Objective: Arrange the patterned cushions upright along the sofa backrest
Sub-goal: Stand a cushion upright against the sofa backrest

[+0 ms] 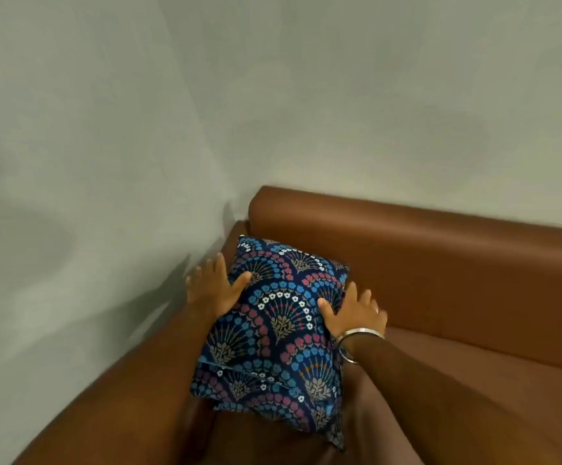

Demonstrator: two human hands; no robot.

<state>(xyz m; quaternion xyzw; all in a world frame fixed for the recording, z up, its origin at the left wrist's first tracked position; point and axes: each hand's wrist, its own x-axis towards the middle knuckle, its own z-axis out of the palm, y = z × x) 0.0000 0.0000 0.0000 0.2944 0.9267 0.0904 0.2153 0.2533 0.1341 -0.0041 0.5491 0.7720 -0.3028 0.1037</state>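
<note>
A dark blue cushion (277, 317) with a fan pattern of blue, pink and white flowers leans in the left corner of the brown sofa, its top edge toward the backrest (423, 236). A second cushion of the same print (272, 407) shows beneath its lower edge. My left hand (210, 290) presses on the cushion's left side, thumb on its face and fingers spread past the edge. My right hand (353, 312), with a metal bangle on the wrist, grips the right side the same way.
The sofa armrest (118, 391) runs along the left, close to a pale grey wall (105, 129). The seat (474, 397) stretches to the right of the cushions. The wall behind the backrest is plain.
</note>
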